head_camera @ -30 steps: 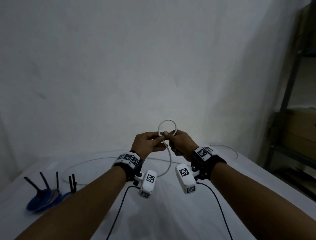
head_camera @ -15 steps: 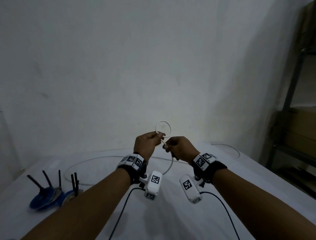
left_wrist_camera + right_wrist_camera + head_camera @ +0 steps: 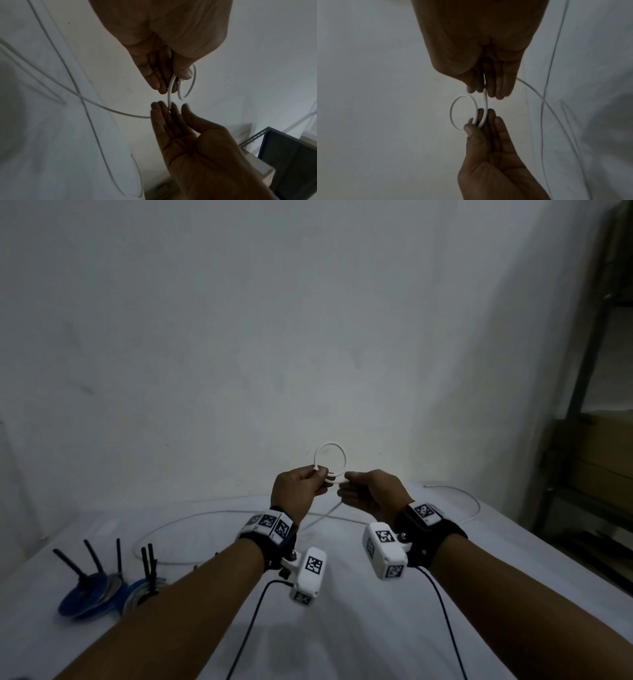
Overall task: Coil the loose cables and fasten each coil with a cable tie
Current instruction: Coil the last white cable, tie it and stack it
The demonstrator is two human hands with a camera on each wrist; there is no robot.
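A thin white cable forms a small upright loop (image 3: 331,444) above the table. My left hand (image 3: 320,474) pinches the base of the loop between thumb and fingers; the left wrist view shows the loop (image 3: 193,82) beside the thumb. My right hand (image 3: 347,477) pinches the same cable just right of the loop, with a short run of cable (image 3: 486,102) between the two hands. In the right wrist view the loop (image 3: 451,113) hangs from the left hand's thumb. The loose cable (image 3: 212,512) trails down and lies in wide curves on the table.
The table is covered with a white cloth (image 3: 342,628). At the front left lie two coiled bundles (image 3: 89,594) with black cable ties sticking up. A metal shelf (image 3: 582,371) stands at the right. A plain wall is close behind.
The hands, pressed together at the loop's base a second ago, have drawn slightly apart. A short length of cable now spans between them.
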